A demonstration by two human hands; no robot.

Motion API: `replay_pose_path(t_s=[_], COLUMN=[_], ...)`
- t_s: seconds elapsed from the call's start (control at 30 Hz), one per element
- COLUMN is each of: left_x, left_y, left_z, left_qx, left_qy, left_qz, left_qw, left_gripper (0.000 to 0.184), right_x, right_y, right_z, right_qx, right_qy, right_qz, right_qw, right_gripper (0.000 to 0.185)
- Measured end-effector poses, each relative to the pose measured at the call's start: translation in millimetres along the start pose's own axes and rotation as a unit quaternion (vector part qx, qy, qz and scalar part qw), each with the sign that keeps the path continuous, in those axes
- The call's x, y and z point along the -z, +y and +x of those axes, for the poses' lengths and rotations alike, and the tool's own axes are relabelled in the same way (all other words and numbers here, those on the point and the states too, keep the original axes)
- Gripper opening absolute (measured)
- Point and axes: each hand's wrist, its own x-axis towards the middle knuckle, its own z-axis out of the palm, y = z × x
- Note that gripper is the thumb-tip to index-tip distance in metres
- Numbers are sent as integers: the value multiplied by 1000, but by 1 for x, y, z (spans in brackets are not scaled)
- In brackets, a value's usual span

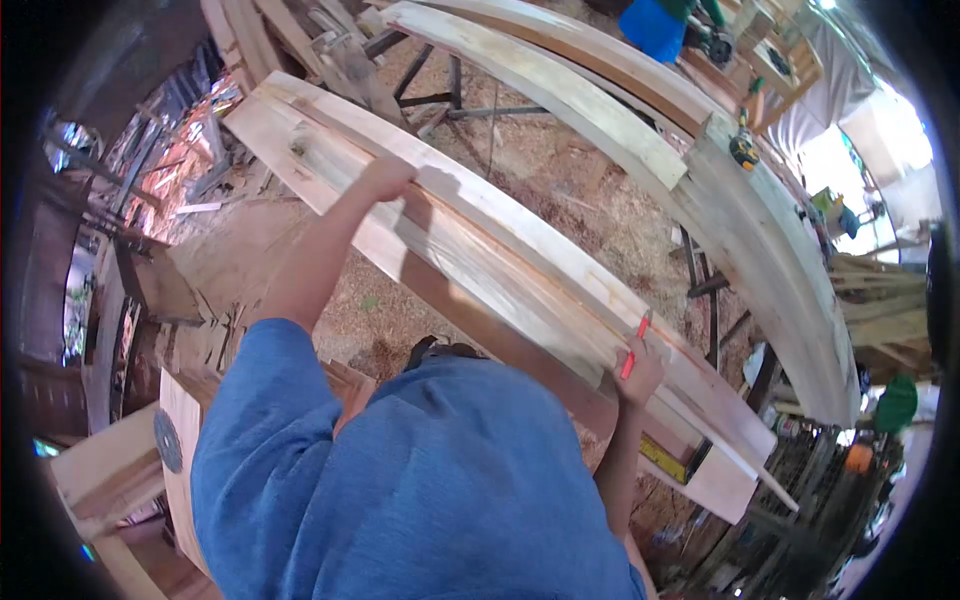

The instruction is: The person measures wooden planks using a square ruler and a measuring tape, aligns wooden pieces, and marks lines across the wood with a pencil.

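"Red stands out first: what is that slim stick [628, 367]?"

"It looks like a pencil or marker. The right hand [642, 366] has its fingers closed around it, low over the long wooden piece [480, 268]."

"And where does that piece lie?"

"Right in front of the person, slanting from upper left to lower right. A thin pale strip [735, 458] runs along it, and the end pokes out past the wood at the lower right."

"What about the left hand [388, 180]?"

"Farther up the same piece, fingers bent over the wood near its raised edge. I cannot tell whether they grip anything, since their undersides are hidden."

"Anything near the right forearm?"

"A yellow-and-black tool [663, 460], lying on the wooden piece just beside the arm. It's partly covered, so I won't name it."

"And across the gap?"

"A broad curved timber [775, 250], well apart from the person, with a power tool [742, 152] near its upper end. Shavings [560, 190] cover the floor between the two."

"The sleeve?"

"Blue cloth [265, 420], down to the left elbow."
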Motion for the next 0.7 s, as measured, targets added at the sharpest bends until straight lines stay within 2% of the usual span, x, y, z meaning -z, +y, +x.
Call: replay_pose_path(t_s=[0.07,0.13,0.23,0.33,0.37,0.47,0.53,0.6,0.67,0.7], left_x=[21,-8,0,-7,-9,-17,-12,-5,-3,-2], left_y=[-7,-23,-11,-9,-8,-11,-9,-4,-2,-2], left_z=[-3,3,0,-4,-7,-8,-7,-11,-12,-11], left_qx=[5,-51,-46,-54,-54,-57,-59,-63,-61,-59], left_qy=[-59,0,-7,25,38,51,53,52,45,42], left_qz=[-53,-33,-69,-84,-91,-88,-85,-93,-96,-98], left_qw=[997,998,997,995,994,993,993,992,993,993], left_gripper=[13,13,17,17,16,17,19,21,23,24], right_x=[-1,-2,27,34,24,4,-21,-45,-52,-61], right_y=[3,2,-33,-86,-103,-152,-164,-185,-232,-236], right_z=[-1,-1,5,-1,-4,-13,-14,-10,22,27], right_qx=[-6,59,38,-14,-53,-83,-142,-165,-158,-150], right_qy=[-2,82,77,191,226,171,45,21,102,84], right_qz=[1,3,23,165,281,399,489,526,518,496], right_qw=[1000,995,996,968,931,897,860,834,835,851], right_gripper=[32,31,36,35,31,24,22,19,17,16])
